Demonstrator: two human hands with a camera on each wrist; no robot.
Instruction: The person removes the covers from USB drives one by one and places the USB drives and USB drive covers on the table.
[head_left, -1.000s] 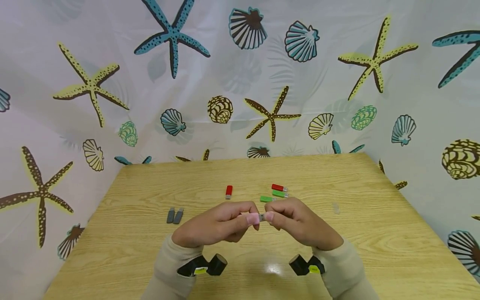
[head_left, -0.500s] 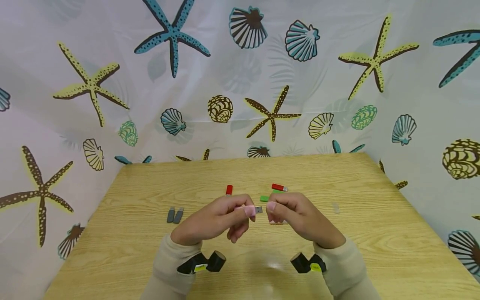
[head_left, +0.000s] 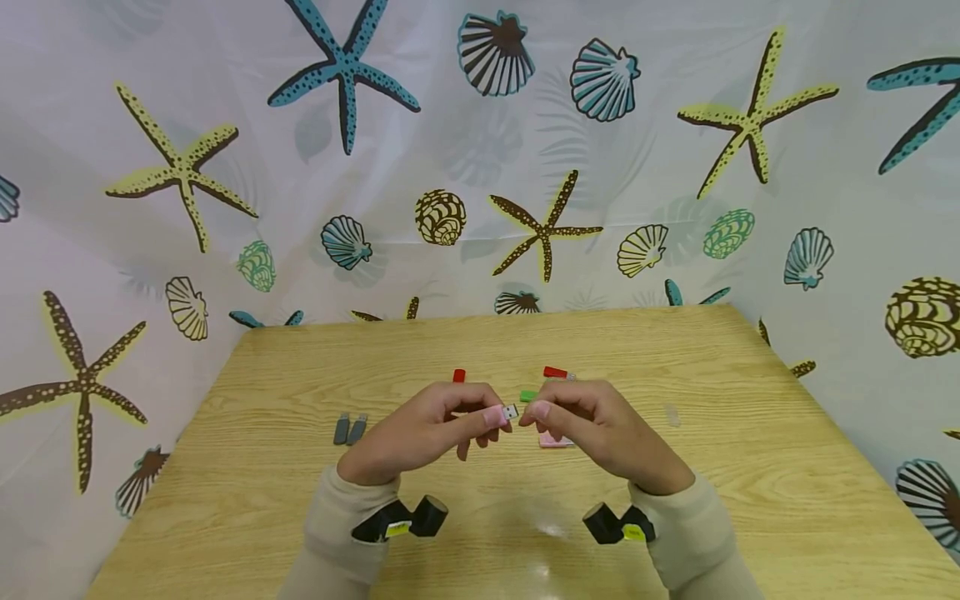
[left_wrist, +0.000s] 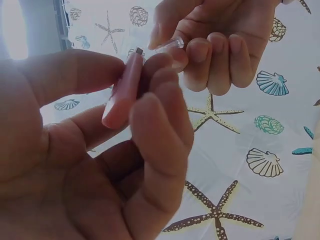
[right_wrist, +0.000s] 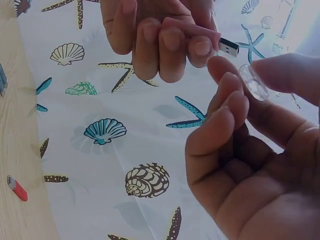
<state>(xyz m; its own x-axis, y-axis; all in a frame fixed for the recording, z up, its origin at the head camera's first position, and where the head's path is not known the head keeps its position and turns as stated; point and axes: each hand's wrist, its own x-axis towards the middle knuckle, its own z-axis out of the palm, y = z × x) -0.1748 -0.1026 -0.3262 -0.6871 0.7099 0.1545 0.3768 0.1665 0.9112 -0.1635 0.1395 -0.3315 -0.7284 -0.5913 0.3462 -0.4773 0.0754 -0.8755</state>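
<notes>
My left hand (head_left: 427, 432) pinches a pink USB flash drive (left_wrist: 125, 92) between thumb and fingers. Its bare metal plug (right_wrist: 229, 47) points toward my right hand (head_left: 603, 429). That hand pinches a small clear cap (right_wrist: 253, 82) between thumb and forefinger, just apart from the plug. Both hands are raised over the table, close together. Beneath the right hand lies another pink flash drive (head_left: 553, 443), partly covered by the fingers. Behind that hand a green flash drive (head_left: 528, 396) shows in part.
On the wooden table (head_left: 270, 500), one red flash drive (head_left: 556, 372) lies behind the right hand and another red flash drive (head_left: 459, 376) behind the left. Two grey flash drives (head_left: 357, 430) lie at left. A small clear piece (head_left: 672, 414) lies at right. Patterned cloth (head_left: 420, 167) encloses the table.
The right hand has drawn away from the drive's plug, with the clear cap in its fingers. The drive has tilted plug-upward, and both hands have shifted slightly farther from me.
</notes>
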